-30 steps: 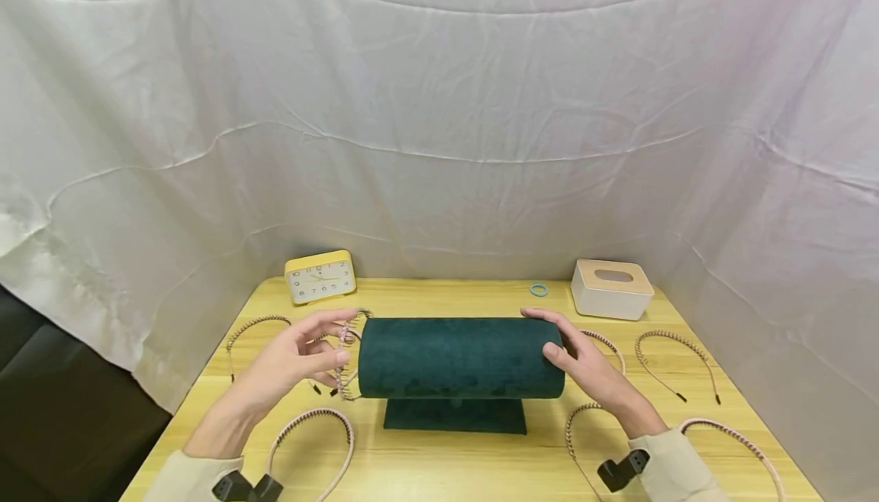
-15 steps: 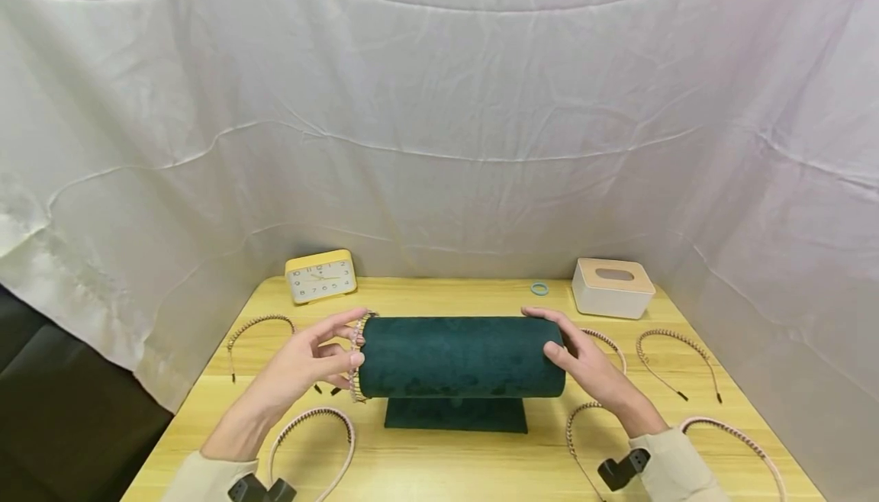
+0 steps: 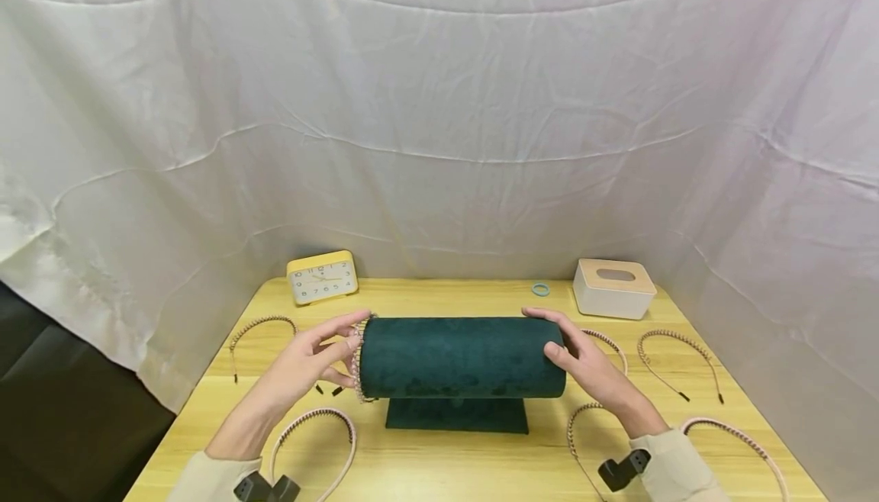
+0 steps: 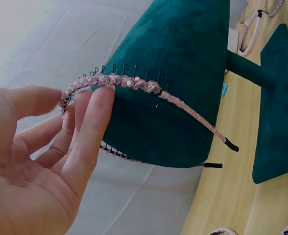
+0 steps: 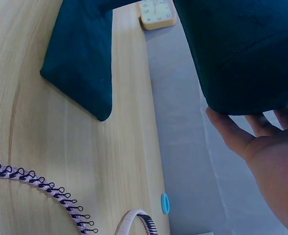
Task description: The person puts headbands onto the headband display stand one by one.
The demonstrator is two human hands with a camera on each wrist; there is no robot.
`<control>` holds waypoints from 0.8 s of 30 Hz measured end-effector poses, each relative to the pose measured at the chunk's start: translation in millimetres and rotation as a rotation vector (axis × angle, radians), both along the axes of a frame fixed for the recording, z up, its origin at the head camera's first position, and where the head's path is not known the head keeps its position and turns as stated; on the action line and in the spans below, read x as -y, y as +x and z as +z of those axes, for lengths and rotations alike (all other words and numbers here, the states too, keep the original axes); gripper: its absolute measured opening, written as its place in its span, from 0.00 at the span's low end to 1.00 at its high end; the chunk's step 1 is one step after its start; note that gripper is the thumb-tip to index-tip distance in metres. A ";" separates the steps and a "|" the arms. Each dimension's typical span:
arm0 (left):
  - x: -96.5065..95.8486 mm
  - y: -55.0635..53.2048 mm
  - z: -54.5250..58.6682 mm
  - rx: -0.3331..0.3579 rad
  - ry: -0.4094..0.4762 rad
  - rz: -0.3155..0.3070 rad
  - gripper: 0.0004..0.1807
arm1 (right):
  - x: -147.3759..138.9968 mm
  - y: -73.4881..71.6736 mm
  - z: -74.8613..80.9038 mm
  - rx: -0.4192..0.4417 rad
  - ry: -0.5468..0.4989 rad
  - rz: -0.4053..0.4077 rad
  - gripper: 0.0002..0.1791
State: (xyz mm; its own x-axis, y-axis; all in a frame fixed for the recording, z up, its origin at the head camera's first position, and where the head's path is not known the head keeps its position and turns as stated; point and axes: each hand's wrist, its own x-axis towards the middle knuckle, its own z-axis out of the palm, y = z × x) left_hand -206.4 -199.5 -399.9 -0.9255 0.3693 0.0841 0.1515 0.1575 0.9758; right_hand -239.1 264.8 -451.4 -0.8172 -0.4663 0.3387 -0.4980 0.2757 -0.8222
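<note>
A dark green velvet display stand (image 3: pixel 462 357) has a horizontal cylinder on a flat base. At the cylinder's left end, my left hand (image 3: pixel 302 361) holds a pink beaded headband (image 4: pixel 119 80) with small dark comb teeth. The left wrist view shows its arc around that end, with two black-tipped ends (image 4: pixel 230 144) pointing toward the base. My thumb and fingers are on the beaded part. My right hand (image 3: pixel 592 365) grips the cylinder's right end, thumb in front and index finger over the top. In the right wrist view, fingertips touch the cylinder's end face (image 5: pixel 252 105).
Several similar headbands lie around the wooden table, among them one at front left (image 3: pixel 352 441) and one at far right (image 3: pixel 669 333). A yellow clock (image 3: pixel 321 278) stands at back left. At back right are a tissue box (image 3: pixel 613 288) and a teal ring (image 3: pixel 540 289).
My left hand has moved right, bringing the headband onto the cylinder's left end. The left thumb has shifted slightly upward. My right hand has stayed in place on the stand.
</note>
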 end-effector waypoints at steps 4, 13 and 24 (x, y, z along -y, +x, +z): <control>0.9 -3.8 -1.2 0.018 0.032 0.004 0.34 | -0.3 -0.7 0.3 0.000 -0.006 0.005 0.29; -0.6 -7.0 -4.7 0.034 0.063 -0.004 0.33 | -0.6 -1.3 -0.4 -0.002 -0.010 0.006 0.29; -2.2 -8.5 -9.5 -0.022 -0.001 0.037 0.29 | -0.5 -0.5 0.0 0.005 -0.005 0.000 0.29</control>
State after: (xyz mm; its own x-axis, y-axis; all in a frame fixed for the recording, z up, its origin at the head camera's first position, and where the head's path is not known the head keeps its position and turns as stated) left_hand -214.9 -197.3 -409.4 -0.9364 0.3351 0.1042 0.1670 0.1645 0.9721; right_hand -239.6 265.3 -451.4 -0.8192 -0.4643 0.3366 -0.4935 0.2718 -0.8262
